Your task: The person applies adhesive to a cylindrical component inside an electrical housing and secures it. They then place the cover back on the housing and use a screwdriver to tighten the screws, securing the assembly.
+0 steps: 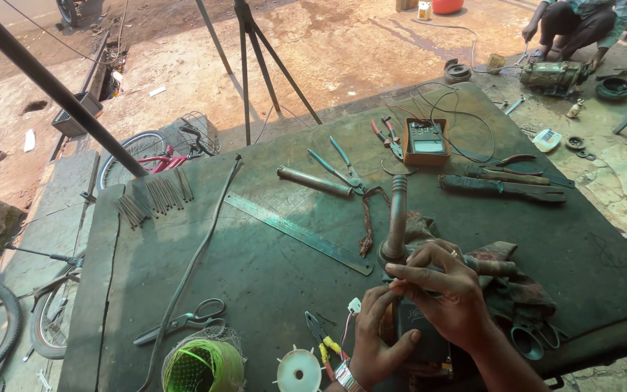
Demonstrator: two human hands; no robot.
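Dark metal motor body with an upright grey shaft (396, 218), standing at the near edge of the green-painted counter (255, 268), partly on a patterned rag (506, 279). Gripped low on its near side by the left hand (375, 341), fingers wrapped around the casing. Pinched from above by the right hand (444, 290), fingers (409, 271) drawn together on something small at the top of the casing; too small to identify. Just left: yellow-handled pliers (322, 341), white plastic spool (299, 372), green wire coil in mesh (205, 366), grey scissors (183, 321). Farther out: long steel ruler (299, 234), blue-handled pliers (339, 168), orange-cased meter (427, 140). Beyond the counter, a crouching person (578, 25) by another motor on the floor.

Risk, judged from the perch so near the edge: sliding or tipping off, if the rag shifts or the lower grip loosens. Also likely: small piece dropped and lost among clutter.
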